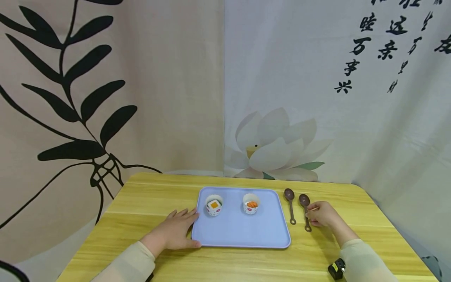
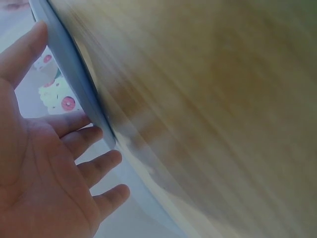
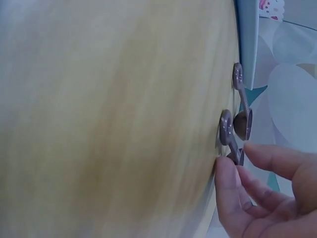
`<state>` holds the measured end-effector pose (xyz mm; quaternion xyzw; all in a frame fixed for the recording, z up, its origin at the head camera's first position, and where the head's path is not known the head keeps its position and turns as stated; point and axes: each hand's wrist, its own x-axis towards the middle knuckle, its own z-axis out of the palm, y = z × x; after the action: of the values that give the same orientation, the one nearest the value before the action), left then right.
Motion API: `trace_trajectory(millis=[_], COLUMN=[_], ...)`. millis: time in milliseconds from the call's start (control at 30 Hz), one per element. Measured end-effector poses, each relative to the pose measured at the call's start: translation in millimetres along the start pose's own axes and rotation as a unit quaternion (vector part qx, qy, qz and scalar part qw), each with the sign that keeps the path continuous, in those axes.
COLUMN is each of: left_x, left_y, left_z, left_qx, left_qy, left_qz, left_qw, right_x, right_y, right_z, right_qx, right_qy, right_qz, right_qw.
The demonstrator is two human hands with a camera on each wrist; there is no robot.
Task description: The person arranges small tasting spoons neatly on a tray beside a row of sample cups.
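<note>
My right hand (image 1: 322, 214) has its thumb and fingertips around the handle of the right-hand brown spoon (image 1: 304, 200). In the right wrist view the handle of this spoon (image 3: 227, 130) passes between the fingertips. A second brown spoon (image 1: 291, 207) lies to its left, beside the tray. My left hand (image 1: 178, 229) lies with spread fingers along the left edge of the light blue tray (image 1: 243, 235), its thumb near the front corner. Two patterned white cups stand on the tray: the left cup (image 1: 213, 211) holds a white and yellow piece, the right cup (image 1: 250, 210) orange pieces.
The wooden table (image 1: 225, 266) carries everything and ends at a printed curtain (image 1: 183, 98) behind. A small black and yellow object (image 1: 336, 269) shows beside the right sleeve (image 1: 364, 260).
</note>
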<state>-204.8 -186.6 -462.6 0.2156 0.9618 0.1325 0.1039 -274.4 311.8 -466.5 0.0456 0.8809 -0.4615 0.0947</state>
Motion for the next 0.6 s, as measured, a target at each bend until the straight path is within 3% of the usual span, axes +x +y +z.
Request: trace_trajectory(millis=[300, 600], left_x=[-1.3, 0.4], left_y=[1.1, 0.7], left_z=[-1.6, -0.1], left_qx=[-0.004, -0.010], left_qy=[0.000, -0.004], left_qz=[-0.001, -0.002], left_qw=[1.0000, 0.9999], right_x=[2.4, 5.4], right_y=[-5.3, -2.0], right_z=[4.8, 6.7], right_qx=[-0.045, -0.047], right_qy=[0.008, 0.017], right_qz=[0.004, 0.007], right_qw=[0.999, 0.999])
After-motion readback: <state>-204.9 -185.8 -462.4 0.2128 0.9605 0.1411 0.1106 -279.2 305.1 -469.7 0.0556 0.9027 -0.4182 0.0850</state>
